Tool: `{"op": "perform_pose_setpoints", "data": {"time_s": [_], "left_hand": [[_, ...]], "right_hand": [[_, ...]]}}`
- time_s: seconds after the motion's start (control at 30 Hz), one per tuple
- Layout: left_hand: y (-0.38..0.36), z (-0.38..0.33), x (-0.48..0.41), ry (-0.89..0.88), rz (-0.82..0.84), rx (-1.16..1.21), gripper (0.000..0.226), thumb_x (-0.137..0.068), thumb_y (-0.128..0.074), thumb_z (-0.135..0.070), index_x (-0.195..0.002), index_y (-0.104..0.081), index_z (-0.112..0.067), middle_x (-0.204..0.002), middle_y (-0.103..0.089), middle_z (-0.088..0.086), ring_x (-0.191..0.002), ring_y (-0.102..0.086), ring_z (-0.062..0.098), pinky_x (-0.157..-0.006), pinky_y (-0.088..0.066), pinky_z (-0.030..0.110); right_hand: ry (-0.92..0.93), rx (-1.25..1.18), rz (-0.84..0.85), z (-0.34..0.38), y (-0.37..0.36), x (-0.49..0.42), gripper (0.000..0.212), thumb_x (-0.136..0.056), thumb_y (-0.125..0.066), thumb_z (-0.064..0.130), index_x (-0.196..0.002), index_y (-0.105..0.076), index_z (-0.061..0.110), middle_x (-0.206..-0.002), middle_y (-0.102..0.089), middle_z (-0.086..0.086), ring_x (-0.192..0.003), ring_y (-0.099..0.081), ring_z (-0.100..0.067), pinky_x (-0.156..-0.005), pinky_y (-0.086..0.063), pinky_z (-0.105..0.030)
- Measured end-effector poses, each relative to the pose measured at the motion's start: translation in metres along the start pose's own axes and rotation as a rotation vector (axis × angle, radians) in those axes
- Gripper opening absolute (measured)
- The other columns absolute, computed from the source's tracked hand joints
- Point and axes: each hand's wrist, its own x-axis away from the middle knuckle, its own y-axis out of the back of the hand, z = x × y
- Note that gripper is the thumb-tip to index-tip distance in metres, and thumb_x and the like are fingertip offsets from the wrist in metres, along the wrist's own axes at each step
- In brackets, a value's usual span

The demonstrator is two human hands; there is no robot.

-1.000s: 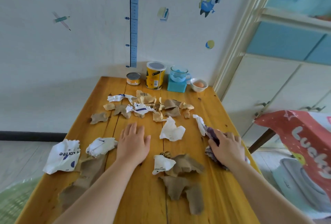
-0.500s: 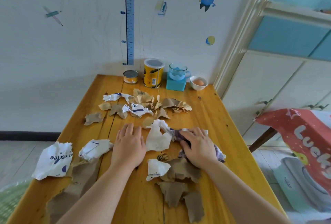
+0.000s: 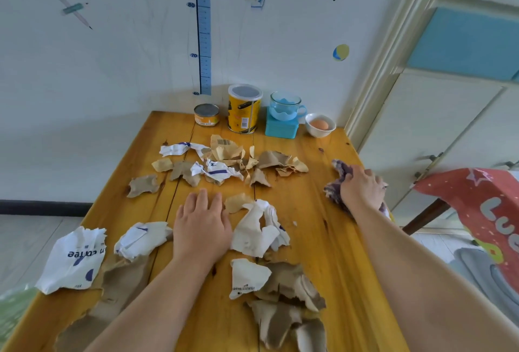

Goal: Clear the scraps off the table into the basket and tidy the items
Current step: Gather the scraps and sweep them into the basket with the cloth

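Wiping step, I judge: my right hand [image 3: 361,188] clutches a purple cloth [image 3: 335,183] at the desk's [image 3: 331,239] right edge. Left hand [image 3: 200,228] lies flat, fingers spread, holding nothing. Scraps [image 3: 224,163] sit mid-desk, left of the cloth, well apart; more lie near me. Next: sweep them together. No basket in view.

On the table [image 3: 323,239], four items stood in a row along the far edge, left to right: tin [image 3: 206,115], canister [image 3: 244,108], cup [image 3: 285,110] on a box [image 3: 280,128], bowl [image 3: 320,124] containing an egg [image 3: 320,124]. Paper scraps [image 3: 222,164] lay nearer, across the middle. The left hand [image 3: 201,228] lay flat at centre, touching scraps to its right. The right hand [image 3: 361,189] rested on a cloth [image 3: 335,187] at the right edge.
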Motion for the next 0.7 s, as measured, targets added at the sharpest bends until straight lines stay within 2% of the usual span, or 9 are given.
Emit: {"op": "perform_pose_setpoints", "data": {"time_s": [0.07,0.17,0.33,0.5,0.7], "left_hand": [[0.002,-0.002,-0.003,-0.008,-0.032,-0.036,0.042,-0.092,-0.031,-0.038,-0.129,-0.042,-0.022,-0.134,-0.044,0.004,-0.122,-0.038,0.025,-0.093,-0.038,0.037],[0.003,-0.002,-0.007,-0.018,-0.084,-0.05,0.035,-0.091,-0.032,-0.036,-0.116,-0.051,-0.021,-0.115,-0.053,0.002,-0.103,-0.045,0.021,-0.078,-0.038,0.032],[0.003,-0.002,-0.007,0.002,-0.088,-0.045,0.032,-0.091,-0.033,-0.037,-0.113,-0.051,-0.022,-0.113,-0.052,0.002,-0.103,-0.044,0.021,-0.081,-0.038,0.033],[0.004,-0.001,-0.006,0.002,-0.101,-0.024,0.029,-0.091,-0.036,-0.034,-0.108,-0.055,-0.019,-0.108,-0.054,0.004,-0.099,-0.046,0.024,-0.079,-0.037,0.036],[0.008,-0.003,-0.004,0.02,-0.15,0.066,0.053,-0.092,-0.027,-0.049,-0.099,-0.062,-0.009,-0.107,-0.06,0.011,-0.103,-0.051,0.032,-0.083,-0.04,0.043]], "right_hand": [[0.045,0.04,0.0,0.011,-0.009,-0.009,0.034,-0.093,-0.034,0.022,-0.121,-0.052,0.015,-0.125,-0.05,-0.018,-0.118,-0.038,-0.038,-0.099,-0.031,-0.048],[0.147,0.02,0.047,0.03,-0.019,-0.021,0.038,-0.093,-0.033,0.024,-0.126,-0.05,0.021,-0.129,-0.05,-0.014,-0.121,-0.037,-0.036,-0.102,-0.03,-0.046],[0.385,-0.027,0.155,0.06,-0.029,-0.02,0.037,-0.092,-0.036,0.025,-0.125,-0.053,0.031,-0.134,-0.05,-0.002,-0.124,-0.039,-0.026,-0.1,-0.032,-0.042],[0.616,-0.087,0.254,0.087,-0.034,0.008,0.031,-0.091,-0.044,0.022,-0.117,-0.058,0.03,-0.13,-0.053,0.004,-0.122,-0.041,-0.021,-0.099,-0.034,-0.039],[0.789,-0.221,0.268,0.095,-0.028,0.049,0.028,-0.091,-0.045,0.015,-0.113,-0.061,0.024,-0.122,-0.059,0.003,-0.117,-0.045,-0.019,-0.097,-0.035,-0.034]]}}
